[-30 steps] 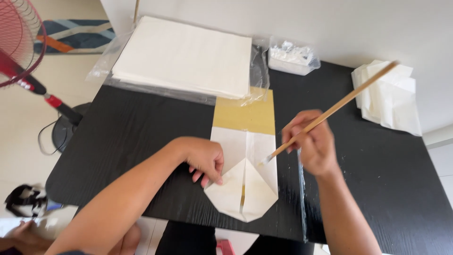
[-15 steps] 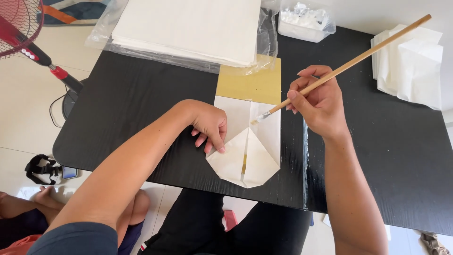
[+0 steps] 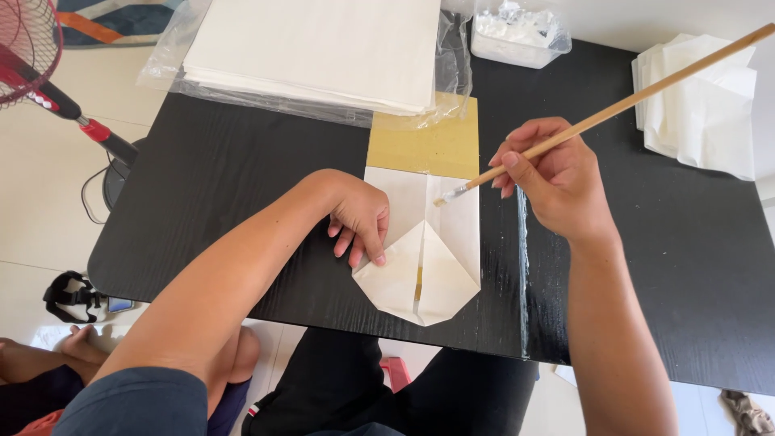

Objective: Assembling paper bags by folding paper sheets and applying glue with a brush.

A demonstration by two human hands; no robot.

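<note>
Two hands work apart: my left hand (image 3: 361, 220) presses fingertips on the folded white paper's (image 3: 424, 262) left edge. My right hand (image 3: 557, 182) pinches a wooden brush (image 3: 613, 105), bristles touching the paper. Bare black tabletop (image 3: 226, 186) lies open leftward.

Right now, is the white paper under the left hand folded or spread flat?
Folded: the white paper has two lower corners turned in, meeting at a centre seam and forming a point.
</note>
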